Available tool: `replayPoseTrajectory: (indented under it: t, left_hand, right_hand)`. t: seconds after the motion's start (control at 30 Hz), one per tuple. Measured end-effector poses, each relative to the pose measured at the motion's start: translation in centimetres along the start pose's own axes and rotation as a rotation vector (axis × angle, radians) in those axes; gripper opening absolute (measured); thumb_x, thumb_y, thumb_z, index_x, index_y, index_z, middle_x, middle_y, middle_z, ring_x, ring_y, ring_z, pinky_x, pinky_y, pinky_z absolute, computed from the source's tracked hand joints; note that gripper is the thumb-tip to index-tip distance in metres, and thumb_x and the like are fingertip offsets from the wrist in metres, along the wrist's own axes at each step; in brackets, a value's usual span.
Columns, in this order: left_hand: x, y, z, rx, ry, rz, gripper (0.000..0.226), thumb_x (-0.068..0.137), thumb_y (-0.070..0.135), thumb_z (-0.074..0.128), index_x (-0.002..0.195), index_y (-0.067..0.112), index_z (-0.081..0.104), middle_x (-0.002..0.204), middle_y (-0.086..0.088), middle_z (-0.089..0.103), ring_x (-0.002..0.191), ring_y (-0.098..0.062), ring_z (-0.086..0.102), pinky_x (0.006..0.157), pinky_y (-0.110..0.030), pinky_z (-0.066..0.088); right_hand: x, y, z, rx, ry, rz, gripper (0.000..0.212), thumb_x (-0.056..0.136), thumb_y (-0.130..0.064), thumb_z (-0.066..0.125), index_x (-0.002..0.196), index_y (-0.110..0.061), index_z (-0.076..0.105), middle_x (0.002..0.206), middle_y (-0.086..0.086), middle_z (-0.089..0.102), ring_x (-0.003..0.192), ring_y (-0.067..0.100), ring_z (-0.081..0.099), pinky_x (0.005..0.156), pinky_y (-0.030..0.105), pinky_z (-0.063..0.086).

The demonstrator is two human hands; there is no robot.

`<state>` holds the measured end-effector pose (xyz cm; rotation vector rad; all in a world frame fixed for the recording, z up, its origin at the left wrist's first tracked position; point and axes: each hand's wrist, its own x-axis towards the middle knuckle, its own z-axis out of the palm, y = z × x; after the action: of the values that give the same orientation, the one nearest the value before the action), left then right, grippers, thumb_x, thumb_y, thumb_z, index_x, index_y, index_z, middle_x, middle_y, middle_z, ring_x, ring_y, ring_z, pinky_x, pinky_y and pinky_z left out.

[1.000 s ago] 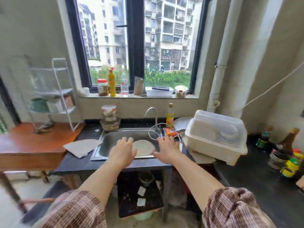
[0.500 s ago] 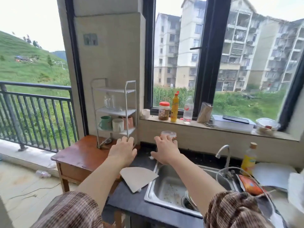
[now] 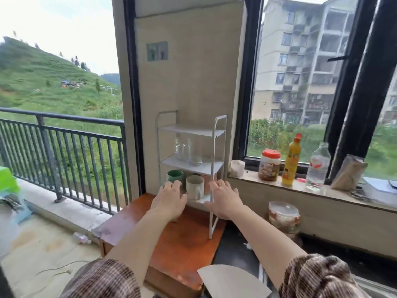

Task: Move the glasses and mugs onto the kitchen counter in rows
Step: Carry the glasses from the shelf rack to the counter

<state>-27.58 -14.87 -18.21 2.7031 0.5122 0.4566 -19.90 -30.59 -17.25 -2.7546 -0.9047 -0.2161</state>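
A white wire rack [image 3: 217, 145] stands on a small wooden table [image 3: 184, 239]. Its middle shelf holds clear glasses [image 3: 189, 151]. On the bottom shelf stand a green mug [image 3: 175, 177], a white mug [image 3: 194, 187] and a pinkish mug [image 3: 207, 182] partly hidden behind the rack's post. My left hand [image 3: 169, 201] reaches out flat, fingers apart, just in front of the green mug. My right hand [image 3: 223, 200] is spread open at the rack's right front post, beside the white mug. Neither hand holds anything.
The dark kitchen counter [image 3: 236, 250] runs right of the table, with a pale paper sheet [image 3: 232, 282] at its near edge and a lidded jar [image 3: 283, 218] by the wall. On the window sill [image 3: 318, 192] stand a red-lidded jar, yellow bottle and water bottle. A balcony railing [image 3: 64, 147] is at left.
My view has swung left from the sink to the rack. Both hands have moved forward to the rack's bottom shelf, close to the mugs.
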Motion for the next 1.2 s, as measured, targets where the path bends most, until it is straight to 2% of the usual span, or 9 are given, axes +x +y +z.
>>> replayPoseTrajectory:
  t: [0.27, 0.43, 0.6, 0.73, 0.83, 0.9, 1.0, 1.1, 1.2]
  left_hand:
    - [14.2, -8.2, 0.2, -0.117, -0.068, 0.016, 0.046, 0.093, 0.034, 0.043, 0.135, 0.016, 0.039, 0.133, -0.013, 0.046, 0.122, -0.030, 0.045, 0.100, -0.044, 0.041]
    - [21.2, -10.6, 0.6, -0.315, -0.024, 0.020, 0.044, 0.094, 0.028, 0.045, 0.136, 0.014, 0.044, 0.139, -0.008, 0.049, 0.124, -0.025, 0.048, 0.099, -0.035, 0.039]
    - [26.5, -11.1, 1.9, -0.571, -0.023, 0.013, 0.042, 0.097, 0.026, 0.042, 0.135, 0.009, 0.049, 0.135, -0.010, 0.056, 0.123, -0.025, 0.052, 0.102, -0.033, 0.039]
    - [29.6, -10.9, 2.5, -0.736, -0.052, -0.003, 0.037, 0.096, 0.027, 0.044, 0.128, 0.012, 0.057, 0.126, -0.006, 0.063, 0.104, -0.018, 0.054, 0.088, -0.025, 0.035]
    - [31.2, -10.8, 3.0, -0.881, -0.115, -0.022, 0.036, 0.096, 0.027, 0.046, 0.127, 0.014, 0.058, 0.127, -0.004, 0.062, 0.108, -0.016, 0.053, 0.097, -0.030, 0.039]
    - [31.9, -10.7, 3.1, -0.932, -0.156, -0.036, 0.035, 0.096, 0.029, 0.048, 0.127, 0.017, 0.059, 0.128, -0.003, 0.061, 0.116, -0.021, 0.054, 0.106, -0.040, 0.040]
    - [32.4, -10.5, 3.2, -1.006, -0.204, -0.049, 0.033, 0.095, 0.035, 0.050, 0.119, 0.018, 0.062, 0.119, -0.001, 0.065, 0.114, -0.021, 0.055, 0.106, -0.046, 0.040]
    - [32.7, -10.2, 3.1, -1.059, -0.213, -0.044, 0.019, 0.093, 0.040, 0.052, 0.094, 0.026, 0.065, 0.098, 0.004, 0.067, 0.104, -0.020, 0.058, 0.104, -0.046, 0.042]
    - [33.1, -9.9, 2.8, -1.068, -0.214, -0.053, 0.028, 0.093, 0.044, 0.051, 0.094, 0.019, 0.066, 0.094, 0.003, 0.067, 0.100, -0.020, 0.060, 0.104, -0.043, 0.043]
  right_hand:
    - [13.6, -4.6, 3.5, 0.109, 0.021, 0.134, 0.060, 0.087, -0.037, 0.056, 0.138, -0.014, 0.037, 0.138, 0.008, 0.043, 0.131, 0.029, 0.037, 0.103, 0.049, 0.034]
    - [20.8, -6.7, 4.6, 0.387, 0.085, 0.255, 0.060, 0.088, -0.033, 0.058, 0.141, -0.014, 0.037, 0.141, 0.008, 0.046, 0.127, 0.028, 0.043, 0.103, 0.041, 0.038]
    - [26.2, -7.5, 5.4, 0.552, 0.123, 0.341, 0.059, 0.089, -0.028, 0.060, 0.141, -0.012, 0.038, 0.141, 0.007, 0.048, 0.126, 0.027, 0.047, 0.099, 0.033, 0.037]
    - [29.3, -7.4, 6.3, 0.603, 0.112, 0.404, 0.051, 0.090, -0.027, 0.057, 0.137, -0.014, 0.043, 0.136, 0.007, 0.052, 0.123, 0.027, 0.049, 0.095, 0.030, 0.036]
    - [30.6, -7.4, 6.8, 0.701, 0.141, 0.429, 0.040, 0.089, -0.016, 0.058, 0.128, -0.011, 0.050, 0.126, 0.007, 0.057, 0.110, 0.022, 0.053, 0.084, 0.023, 0.037]
    - [31.1, -7.4, 6.8, 0.766, 0.150, 0.441, 0.031, 0.088, -0.012, 0.058, 0.119, -0.011, 0.054, 0.117, 0.008, 0.062, 0.097, 0.019, 0.056, 0.072, 0.020, 0.041]
    - [31.5, -7.4, 6.8, 0.865, 0.148, 0.464, 0.028, 0.090, -0.013, 0.057, 0.117, -0.011, 0.055, 0.110, 0.006, 0.063, 0.093, 0.017, 0.057, 0.065, 0.016, 0.040]
    - [31.2, -7.3, 6.5, 0.924, 0.170, 0.459, 0.028, 0.089, -0.012, 0.057, 0.117, -0.011, 0.058, 0.110, 0.002, 0.064, 0.096, 0.017, 0.057, 0.072, 0.020, 0.041]
    - [30.5, -6.9, 5.9, 0.941, 0.201, 0.485, 0.015, 0.089, -0.018, 0.058, 0.102, -0.014, 0.064, 0.099, 0.002, 0.067, 0.094, 0.020, 0.059, 0.080, 0.028, 0.044]
